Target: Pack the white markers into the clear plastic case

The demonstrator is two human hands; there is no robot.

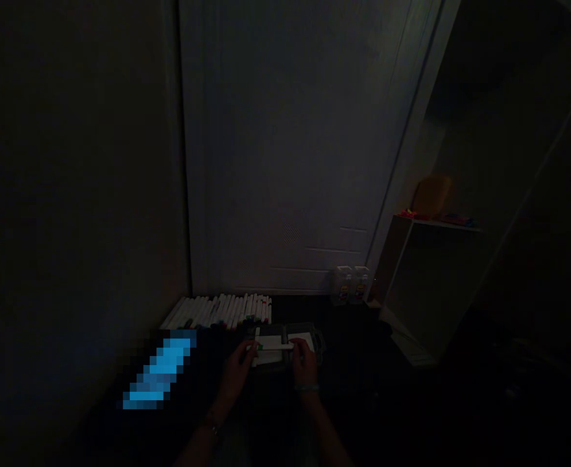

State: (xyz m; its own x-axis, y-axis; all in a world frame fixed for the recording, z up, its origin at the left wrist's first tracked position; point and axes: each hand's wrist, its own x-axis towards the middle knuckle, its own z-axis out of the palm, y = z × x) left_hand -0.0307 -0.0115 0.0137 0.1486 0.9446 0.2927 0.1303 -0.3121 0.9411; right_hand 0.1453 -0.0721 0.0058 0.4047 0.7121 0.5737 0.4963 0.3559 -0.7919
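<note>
A white marker (276, 347) with a green band near its left end lies level between my two hands. The fingers of my left hand (241, 363) are closed on the green-banded end. At the other end, my right hand (303, 363) pinches the marker. Beneath it sits a dark case (302, 327) with white showing inside its two sections. Another white marker (257, 334) stands out along the left side of the case. Behind and to the left, a long row of white markers (217, 311) with differently coloured ends lies side by side on the dark table.
Two clear plastic containers (351, 285) with labels stand by the back wall. To the right is a box-like shelf unit (434, 285) with an orange item (432, 194) on top. A pixelated bright blue screen (161, 370) glows at the left. The room is very dark.
</note>
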